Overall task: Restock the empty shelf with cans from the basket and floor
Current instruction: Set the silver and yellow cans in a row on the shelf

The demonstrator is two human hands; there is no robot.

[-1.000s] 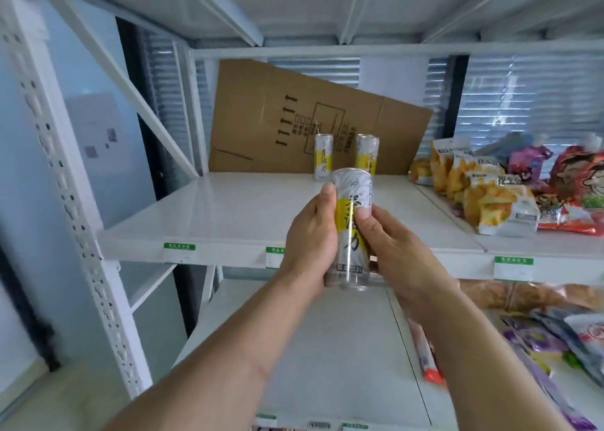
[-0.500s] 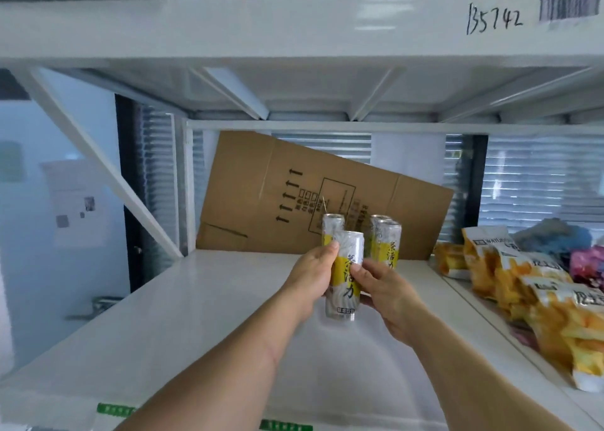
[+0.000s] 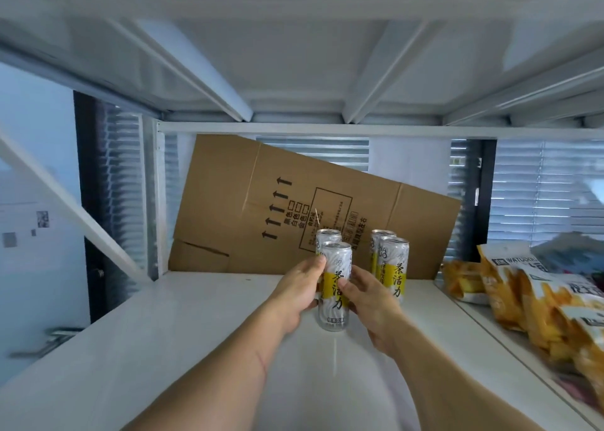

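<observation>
A tall silver and yellow can (image 3: pixel 335 303) stands upright on the white shelf (image 3: pixel 183 326), or just above it. My left hand (image 3: pixel 299 291) grips its left side and my right hand (image 3: pixel 366 295) grips its right side. Directly behind it stands another can (image 3: pixel 327 238), mostly hidden. To the right stand two more cans, one in front (image 3: pixel 394 268) and one behind (image 3: pixel 379 237).
A flattened cardboard box (image 3: pixel 261 208) leans against the back of the shelf. Yellow snack bags (image 3: pixel 536 300) fill the neighbouring shelf on the right. The upper shelf's underside (image 3: pixel 294 71) hangs close overhead. A diagonal brace (image 3: pixel 65 201) crosses the left side.
Both hands have carried the can deeper into the shelf and lower, down to the shelf surface in front of the back left can. The camera has moved closer to the shelf.
</observation>
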